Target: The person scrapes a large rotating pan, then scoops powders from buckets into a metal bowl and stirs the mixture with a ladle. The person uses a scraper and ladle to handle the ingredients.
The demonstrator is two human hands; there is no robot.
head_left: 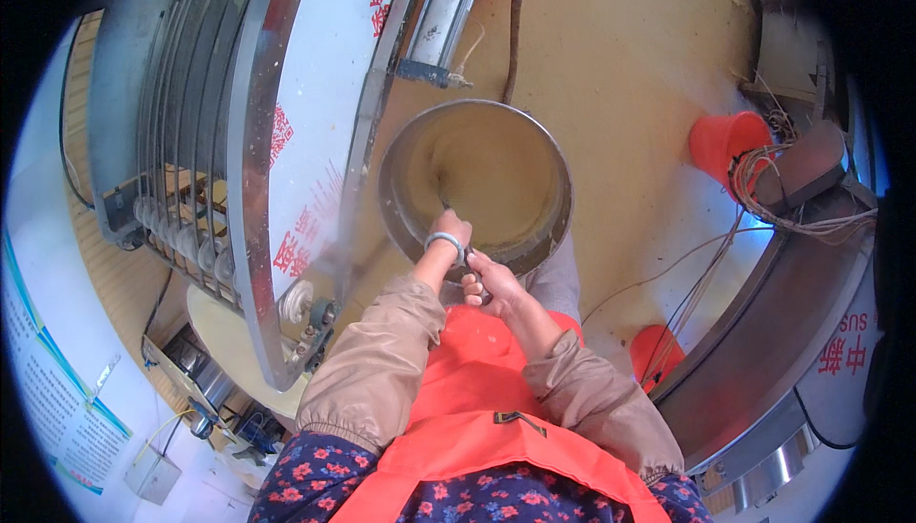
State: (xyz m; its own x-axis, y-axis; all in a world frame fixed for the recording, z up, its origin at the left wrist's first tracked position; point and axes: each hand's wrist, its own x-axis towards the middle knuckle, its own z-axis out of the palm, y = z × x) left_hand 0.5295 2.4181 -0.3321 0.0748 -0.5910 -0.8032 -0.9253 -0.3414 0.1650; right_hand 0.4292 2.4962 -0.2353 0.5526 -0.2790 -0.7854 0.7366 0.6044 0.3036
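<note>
A wide, round metal pot (pixel 563 218) stands in front of me, with pale yellow-tan liquid batter (pixel 487 165) inside. My left hand (pixel 452 228), wearing a pale bracelet (pixel 445 239), is closed around the shaft of a dark long-handled tool (pixel 445 200) over the pot's near side. Lower down, by the near rim, my right hand (pixel 493 286) grips the same tool's handle end. The shaft slants into the batter at the left; its head is sunk, so I cannot tell its kind. An orange-red apron (pixel 477 361) covers my lap just below the pot.
A metal-framed machine with a white panel (pixel 315 132) stands close on the left, with a metal cylinder (pixel 444 22) beyond the pot. Rightward are a red bucket (pixel 725 151), loose cables (pixel 706 280) and a curved metal machine (pixel 706 399). A brown pole (pixel 518 27) lies behind the pot.
</note>
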